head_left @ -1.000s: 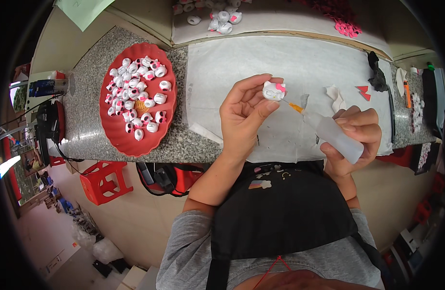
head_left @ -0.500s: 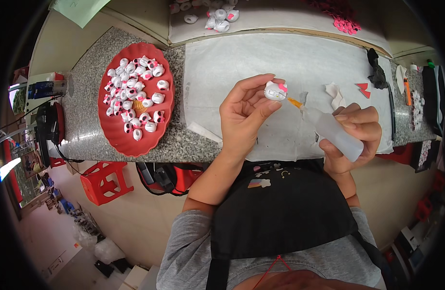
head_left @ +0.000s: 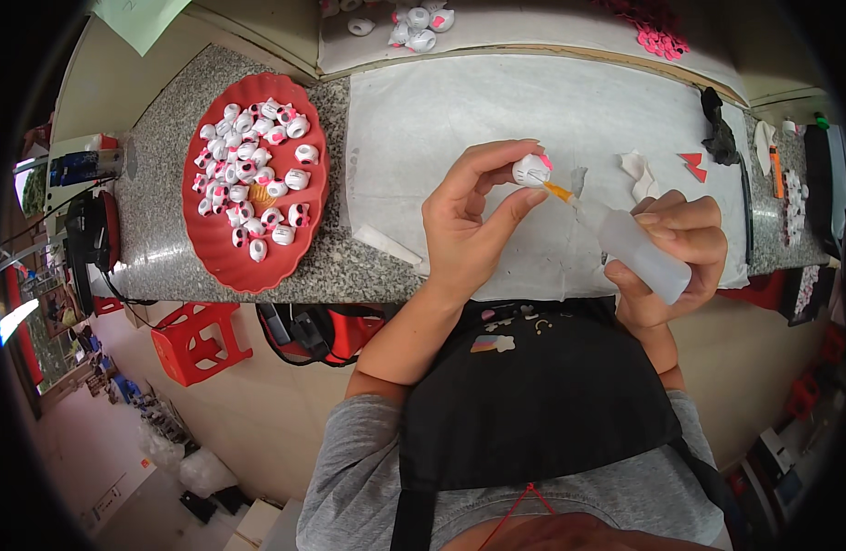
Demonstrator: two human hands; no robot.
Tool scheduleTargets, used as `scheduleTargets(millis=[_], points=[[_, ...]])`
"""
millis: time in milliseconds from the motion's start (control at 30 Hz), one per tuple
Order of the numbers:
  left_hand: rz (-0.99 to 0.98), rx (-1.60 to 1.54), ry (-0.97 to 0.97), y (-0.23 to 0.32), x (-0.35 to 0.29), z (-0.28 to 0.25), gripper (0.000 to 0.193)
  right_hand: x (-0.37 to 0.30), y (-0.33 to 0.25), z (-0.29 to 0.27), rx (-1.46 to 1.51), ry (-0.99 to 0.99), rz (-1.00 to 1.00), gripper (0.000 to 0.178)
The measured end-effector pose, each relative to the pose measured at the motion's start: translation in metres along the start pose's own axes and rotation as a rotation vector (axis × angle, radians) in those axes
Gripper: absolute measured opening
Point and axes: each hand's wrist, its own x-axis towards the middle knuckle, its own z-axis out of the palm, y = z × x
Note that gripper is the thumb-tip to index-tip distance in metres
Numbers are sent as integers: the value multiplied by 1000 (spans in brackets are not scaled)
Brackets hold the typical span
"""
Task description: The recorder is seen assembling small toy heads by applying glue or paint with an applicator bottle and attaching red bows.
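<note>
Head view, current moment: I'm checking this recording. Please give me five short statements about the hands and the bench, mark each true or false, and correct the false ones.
1. The left hand holds a small white-and-pink piece. True.
2. The right hand holds a pair of scissors. False: it holds a translucent bottle.
3. The bottle's orange tip points away from the held piece. False: it points toward it.
4. The red plate is to the left of the white sheet. True.
5. The red plate is bare. False: many small white pieces with pink parts lie on it.
</note>
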Motion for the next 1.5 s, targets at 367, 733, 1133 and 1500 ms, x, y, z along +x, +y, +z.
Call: scheduleTargets(millis=[367,733,1133,1500], points=[[-34,-57,2,2,3,1,33,5,6,-11,75,-100,-90,43],[-112,-398,197,4,7,-9,34,49,26,-25,82,-108,353,26],[-140,-423,191,1,7,-5,33,144,182,5,-973,-310,-287,28],[-54,-216,130,4,3,-5,31,68,30,-7,37,-330,569,8]])
